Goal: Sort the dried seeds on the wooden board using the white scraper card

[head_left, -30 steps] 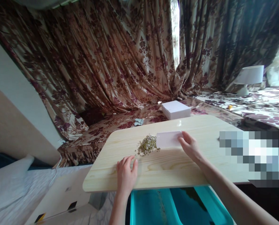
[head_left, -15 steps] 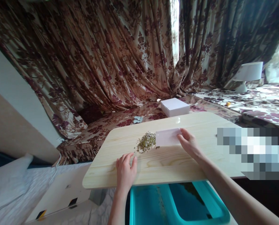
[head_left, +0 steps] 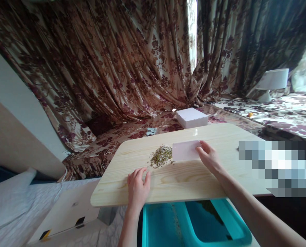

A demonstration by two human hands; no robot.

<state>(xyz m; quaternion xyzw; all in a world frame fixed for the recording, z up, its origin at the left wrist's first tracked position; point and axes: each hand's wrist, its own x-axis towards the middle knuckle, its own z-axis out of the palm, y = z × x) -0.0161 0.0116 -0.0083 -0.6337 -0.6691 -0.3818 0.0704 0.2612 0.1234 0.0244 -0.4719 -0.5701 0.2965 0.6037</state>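
A white flat scraper [head_left: 185, 151] is held at its right end by my right hand [head_left: 208, 155], fingers closed on it. Its left edge stands against the right side of a loose pile of small green and pale grains [head_left: 160, 156], whose exact kind I cannot tell. A few grains lie scattered around the pile. My left hand [head_left: 138, 185] rests on the wooden tabletop [head_left: 184, 183] in front of the pile, fingers apart and holding nothing. It does not touch the pile.
Below the table's front edge is a turquoise divided tub [head_left: 190, 226] with dark contents in its right compartment. Behind the table sits a white box [head_left: 192, 117]; a lamp [head_left: 273, 80] stands far right. A large board-like box [head_left: 65, 209] lies at left. One patch at right is blurred out.
The scraper and my right hand have shifted slightly to the right, away from the pile, during the last half second. My left hand stays in place. The view tipped a little earlier.
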